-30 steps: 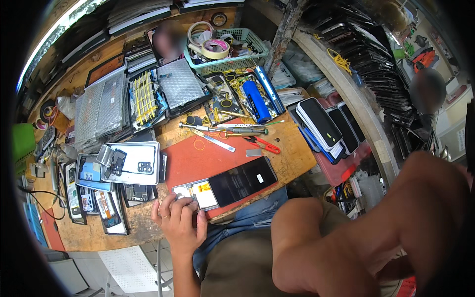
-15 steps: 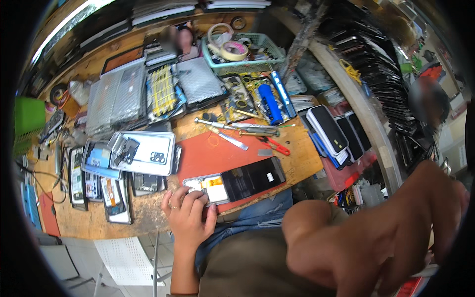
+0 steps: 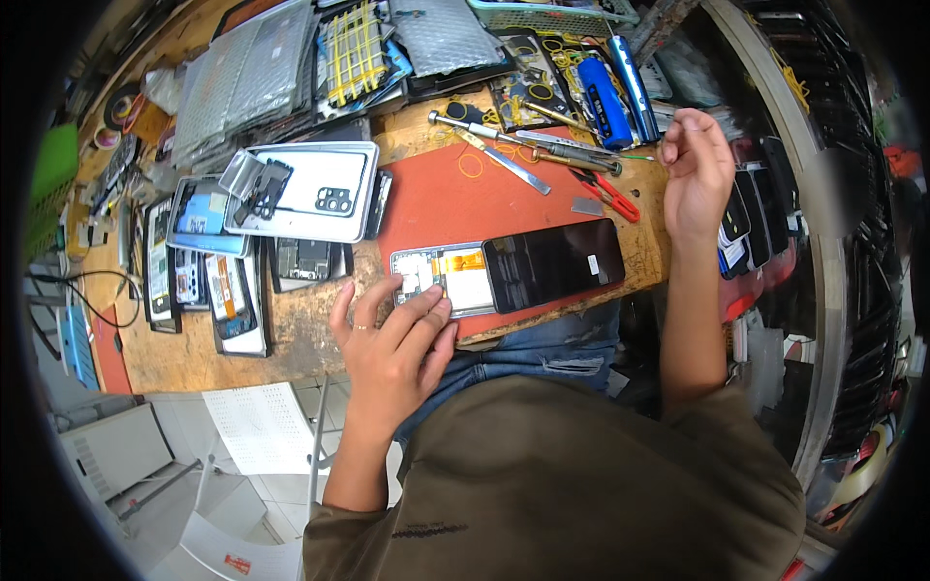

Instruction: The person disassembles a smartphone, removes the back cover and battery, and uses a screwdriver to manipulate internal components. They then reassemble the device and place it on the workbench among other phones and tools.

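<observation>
An opened phone (image 3: 467,292) lies on a red-orange mat (image 3: 426,208), its circuit board, orange flex cable and white battery bare. To its right is the black phone screen (image 3: 554,265), overlapping the battery end. My left hand (image 3: 387,349), with a ring on one finger, rests spread fingertips along the phone's near left edge; its thumb lies below that edge. Raised at the right of the bench, my right hand (image 3: 699,174) has loosely bent fingers, with nothing visible in them. It is nearest a blue cylinder (image 3: 632,92) and red-handled pliers (image 3: 608,197).
Screwdrivers (image 3: 475,126) and a flat metal blade (image 3: 518,169) lie on the mat's far side. Phone housings (image 3: 302,189) are stacked at left. Bubble-wrapped panels (image 3: 247,77) stand behind them. More phones (image 3: 760,218) lie at right, beside a wooden beam (image 3: 828,329).
My right hand has moved from the blurred foreground at lower right to above the bench's right side. My left hand stays at the opened phone. The view has shifted.
</observation>
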`<action>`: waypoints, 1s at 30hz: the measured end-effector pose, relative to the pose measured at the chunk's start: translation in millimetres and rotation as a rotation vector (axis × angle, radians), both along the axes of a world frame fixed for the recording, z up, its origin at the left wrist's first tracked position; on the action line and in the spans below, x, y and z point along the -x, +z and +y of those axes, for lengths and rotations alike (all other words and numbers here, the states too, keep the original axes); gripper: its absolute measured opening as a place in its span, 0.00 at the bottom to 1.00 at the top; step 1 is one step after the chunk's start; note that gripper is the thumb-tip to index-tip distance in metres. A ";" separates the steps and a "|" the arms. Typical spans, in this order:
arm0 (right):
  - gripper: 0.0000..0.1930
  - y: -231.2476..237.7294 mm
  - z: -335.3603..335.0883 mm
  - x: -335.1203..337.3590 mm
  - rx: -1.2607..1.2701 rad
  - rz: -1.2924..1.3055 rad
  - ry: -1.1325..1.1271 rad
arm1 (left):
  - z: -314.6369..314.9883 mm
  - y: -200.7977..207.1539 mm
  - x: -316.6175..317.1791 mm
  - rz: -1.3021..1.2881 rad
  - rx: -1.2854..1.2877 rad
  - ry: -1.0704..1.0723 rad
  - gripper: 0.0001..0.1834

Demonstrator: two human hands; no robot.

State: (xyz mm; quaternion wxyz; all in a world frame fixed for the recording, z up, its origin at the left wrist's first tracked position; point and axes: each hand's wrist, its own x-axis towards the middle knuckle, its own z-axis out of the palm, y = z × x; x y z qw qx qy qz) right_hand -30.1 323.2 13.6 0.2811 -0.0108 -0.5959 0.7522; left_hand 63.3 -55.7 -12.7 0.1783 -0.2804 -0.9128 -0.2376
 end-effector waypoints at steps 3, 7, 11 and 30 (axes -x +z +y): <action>0.07 -23.2 13.0 -5.1 -0.180 -0.060 -0.097 | 0.6 7.6 -2.3 -0.042 0.075 0.003 0.12; 0.05 -47.3 15.9 -22.6 -0.323 -0.152 -0.123 | 0.6 14.9 -1.0 -0.040 0.157 -0.011 0.12; 0.03 -59.1 12.4 -30.2 -0.286 -0.215 -0.098 | 1.0 18.8 0.2 -0.034 0.199 -0.025 0.12; 0.01 -54.5 -4.0 -27.4 -0.528 -0.275 -0.124 | 2.8 15.7 -3.9 -0.025 0.233 0.003 0.07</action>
